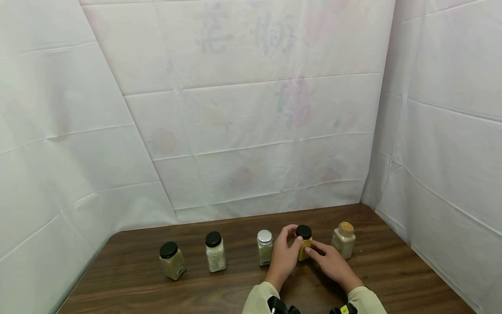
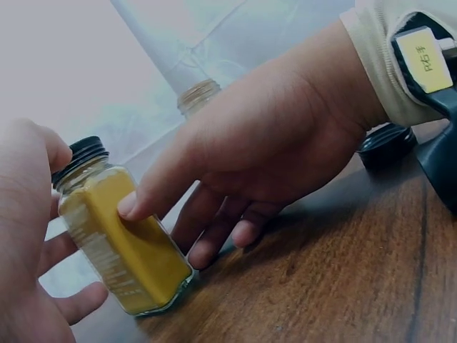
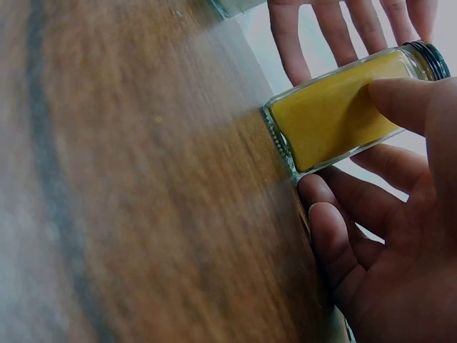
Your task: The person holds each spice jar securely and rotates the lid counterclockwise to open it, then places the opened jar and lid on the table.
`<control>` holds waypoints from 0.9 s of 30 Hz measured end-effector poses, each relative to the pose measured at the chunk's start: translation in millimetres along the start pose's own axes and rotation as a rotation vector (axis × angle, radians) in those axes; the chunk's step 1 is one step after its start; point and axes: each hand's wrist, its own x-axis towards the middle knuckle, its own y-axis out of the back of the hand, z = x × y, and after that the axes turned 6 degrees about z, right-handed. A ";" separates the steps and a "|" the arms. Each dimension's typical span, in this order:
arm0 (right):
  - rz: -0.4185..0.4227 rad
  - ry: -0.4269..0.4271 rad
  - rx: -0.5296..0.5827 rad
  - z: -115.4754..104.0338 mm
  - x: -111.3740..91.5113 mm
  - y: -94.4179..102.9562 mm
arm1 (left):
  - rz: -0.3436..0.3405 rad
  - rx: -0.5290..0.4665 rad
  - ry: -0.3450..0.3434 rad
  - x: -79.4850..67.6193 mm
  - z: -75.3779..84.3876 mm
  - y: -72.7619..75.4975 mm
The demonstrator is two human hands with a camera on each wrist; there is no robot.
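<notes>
A square glass jar of yellow powder (image 1: 304,251) with a black screw lid (image 2: 82,157) stands on the table between both hands. My left hand (image 1: 285,258) holds it from the left, thumb at the lid and fingers behind the glass. From the other side my right hand (image 1: 332,264) grips the jar body, its thumb lying on the front face in the right wrist view and its fingers along the side. Just beyond the right hand stands an uncapped jar of tan powder (image 1: 344,240). In the left wrist view a loose black lid (image 2: 386,145) lies near the right wrist.
Left of the hands, a silver-lidded jar (image 1: 264,250) stands close to the left hand. Farther left are a black-lidded jar of pale flakes (image 1: 216,257) and a black-lidded jar of greenish-brown powder (image 1: 173,265). White cloth (image 1: 251,174) hangs around the wooden table (image 1: 219,294).
</notes>
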 end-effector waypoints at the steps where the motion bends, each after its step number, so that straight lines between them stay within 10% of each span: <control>1: -0.001 -0.001 0.003 -0.2 -0.3 -0.1 | 0.001 0.004 -0.003 -0.6 0.3 -0.3; 27: -0.019 0.019 0.039 1.4 -0.8 -1.1 | 0.051 0.060 -0.048 -2.7 0.6 -4.4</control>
